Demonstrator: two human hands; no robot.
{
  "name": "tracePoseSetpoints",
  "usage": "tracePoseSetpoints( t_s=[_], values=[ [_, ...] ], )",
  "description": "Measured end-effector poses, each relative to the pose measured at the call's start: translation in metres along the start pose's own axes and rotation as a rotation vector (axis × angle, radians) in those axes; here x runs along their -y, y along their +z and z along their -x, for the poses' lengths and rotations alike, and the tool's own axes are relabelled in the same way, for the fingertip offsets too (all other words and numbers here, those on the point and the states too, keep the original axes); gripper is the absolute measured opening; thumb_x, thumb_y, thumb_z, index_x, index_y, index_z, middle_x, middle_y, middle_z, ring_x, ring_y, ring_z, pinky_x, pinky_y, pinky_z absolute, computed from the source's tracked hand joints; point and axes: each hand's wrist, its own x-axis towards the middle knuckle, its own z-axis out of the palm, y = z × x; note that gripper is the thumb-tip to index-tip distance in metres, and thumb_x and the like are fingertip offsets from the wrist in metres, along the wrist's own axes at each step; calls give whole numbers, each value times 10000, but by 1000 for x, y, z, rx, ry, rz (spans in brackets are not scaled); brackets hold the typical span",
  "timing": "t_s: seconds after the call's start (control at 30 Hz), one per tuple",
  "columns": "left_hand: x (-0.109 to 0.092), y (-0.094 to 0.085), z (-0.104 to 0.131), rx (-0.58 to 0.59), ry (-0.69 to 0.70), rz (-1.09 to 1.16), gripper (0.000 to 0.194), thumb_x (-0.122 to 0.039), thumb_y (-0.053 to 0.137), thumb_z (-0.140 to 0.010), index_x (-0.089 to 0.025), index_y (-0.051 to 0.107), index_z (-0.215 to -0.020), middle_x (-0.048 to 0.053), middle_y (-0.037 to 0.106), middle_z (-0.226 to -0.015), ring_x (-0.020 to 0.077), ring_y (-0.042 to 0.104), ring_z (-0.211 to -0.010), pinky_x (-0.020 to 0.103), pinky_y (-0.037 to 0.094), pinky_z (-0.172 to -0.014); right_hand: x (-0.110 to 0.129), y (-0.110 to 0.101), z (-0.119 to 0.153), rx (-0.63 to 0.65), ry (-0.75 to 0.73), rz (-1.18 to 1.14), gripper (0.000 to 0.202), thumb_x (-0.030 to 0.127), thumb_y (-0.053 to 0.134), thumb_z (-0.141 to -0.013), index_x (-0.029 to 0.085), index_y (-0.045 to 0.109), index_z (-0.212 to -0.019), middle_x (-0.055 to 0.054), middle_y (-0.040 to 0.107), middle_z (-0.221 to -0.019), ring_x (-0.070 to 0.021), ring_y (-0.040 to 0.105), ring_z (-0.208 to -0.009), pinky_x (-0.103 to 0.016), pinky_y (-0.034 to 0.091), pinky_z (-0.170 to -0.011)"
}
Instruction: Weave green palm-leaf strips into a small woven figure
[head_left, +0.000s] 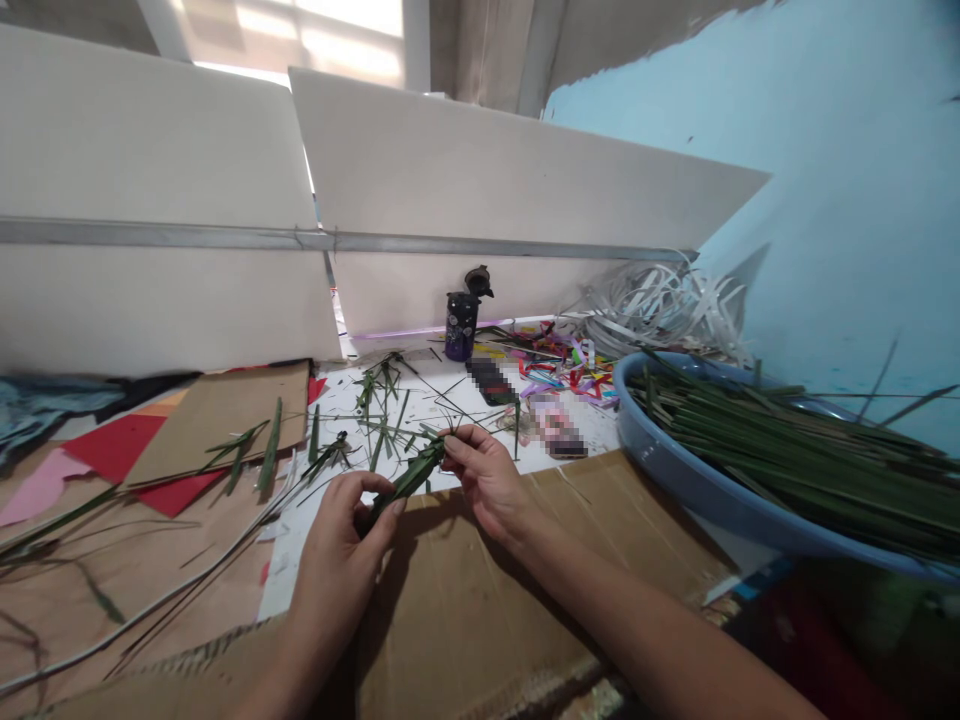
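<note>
Between my two hands is a green woven leaf figure (417, 470), shaped like a grasshopper, held above the cardboard sheet (480, 590). My left hand (360, 520) pinches its near left end between thumb and fingers. At the far right end, the thumb and fingertips of my right hand (484, 470) are closed on it, where thin strands stick out. Part of the figure is hidden by my fingers. Beyond it, cut leaf pieces (379, 435) lie scattered on the white surface. Another small woven leaf piece (334, 450) rests left of my hands.
To the right stands a blue basin (637, 430) full of long green leaves (795, 450). A dark bottle (460, 328) with its lid up is at the back, near a phone (491, 383), colourful strips (570, 370) and coiled white strapping (660, 310). Red paper (120, 445) lies left.
</note>
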Motion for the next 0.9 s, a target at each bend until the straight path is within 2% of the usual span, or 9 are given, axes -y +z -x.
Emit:
tracePoseSetpoints(
  t_s=[0.9],
  values=[
    [-5, -2, 1, -7, 5, -5, 266, -509, 688, -891, -258, 665, -978, 30, 630, -883, 223, 610, -730, 318, 442, -562, -1, -2, 1, 9, -18, 34, 334, 379, 1015, -601, 237, 781, -792, 14, 715, -848, -147, 581, -751, -312, 479, -764]
  ],
)
